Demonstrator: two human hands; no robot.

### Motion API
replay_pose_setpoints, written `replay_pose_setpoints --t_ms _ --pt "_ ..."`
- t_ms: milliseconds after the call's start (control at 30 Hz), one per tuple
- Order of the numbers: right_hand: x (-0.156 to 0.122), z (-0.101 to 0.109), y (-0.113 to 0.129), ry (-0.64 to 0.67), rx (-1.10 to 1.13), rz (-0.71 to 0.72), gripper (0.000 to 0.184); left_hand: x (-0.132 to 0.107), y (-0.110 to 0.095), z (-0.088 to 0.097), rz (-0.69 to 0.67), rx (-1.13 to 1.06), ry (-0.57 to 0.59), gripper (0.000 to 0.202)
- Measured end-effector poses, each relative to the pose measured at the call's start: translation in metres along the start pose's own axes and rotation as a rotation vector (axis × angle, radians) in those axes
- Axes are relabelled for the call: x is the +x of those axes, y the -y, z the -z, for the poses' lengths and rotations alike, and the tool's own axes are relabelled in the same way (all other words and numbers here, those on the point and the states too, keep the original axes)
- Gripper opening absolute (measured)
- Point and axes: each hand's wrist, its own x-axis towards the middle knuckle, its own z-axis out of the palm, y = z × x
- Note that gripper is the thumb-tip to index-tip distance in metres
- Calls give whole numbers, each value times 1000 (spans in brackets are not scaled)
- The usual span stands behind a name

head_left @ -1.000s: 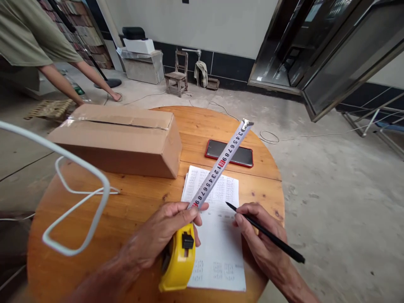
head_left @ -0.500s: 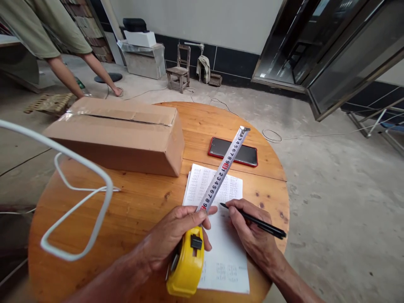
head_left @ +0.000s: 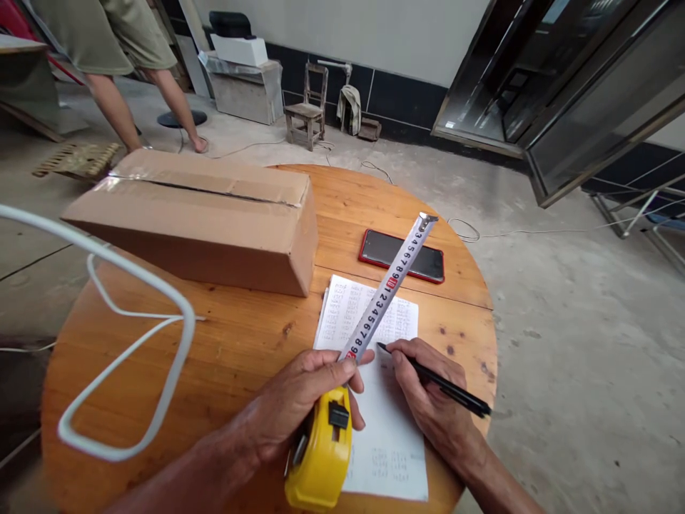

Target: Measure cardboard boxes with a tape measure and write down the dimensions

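My left hand (head_left: 300, 400) is closed round a yellow tape measure (head_left: 324, 457), thumb on the blade close to the case. The pulled-out blade slants up and right over the paper and ends in a metal hook above a phone. Between the thumb and fingers of my right hand (head_left: 428, 385) is a black pen (head_left: 452, 391), its tip pointing left by the paper. Under both hands lies a sheet of white paper (head_left: 388, 435) with rows of handwritten figures; its upper part is partly covered by the blade. The phone (head_left: 372, 248) in a red case lies beyond the paper.
A taped cardboard box (head_left: 235, 246) sits on the left of the round wooden table (head_left: 257, 328). A white bent tube (head_left: 179, 307) crosses the left foreground. Further off are a small wooden chair (head_left: 306, 111), a glass door (head_left: 583, 93) and a person's legs (head_left: 115, 107).
The view has shifted slightly, so the table things sit a little further right. Both hands keep their hold on tape measure and pen. The person in the background has moved slightly.
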Motion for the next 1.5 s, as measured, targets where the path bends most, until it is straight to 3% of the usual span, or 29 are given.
replay_pose_setpoints --t_ms 333,500,733,1500 --pt "-1 0 -1 23 -1 19 15 3 -2 0 -1 -14 8 28" --pt "-4 2 -3 -57 18 31 12 3 -1 1 3 -18 22 30" --pt "-5 3 -3 -72 7 -9 12 3 1 3 2 -26 23 28" --pt "0 1 0 -38 -26 32 14 2 2 2 -30 31 5 28"
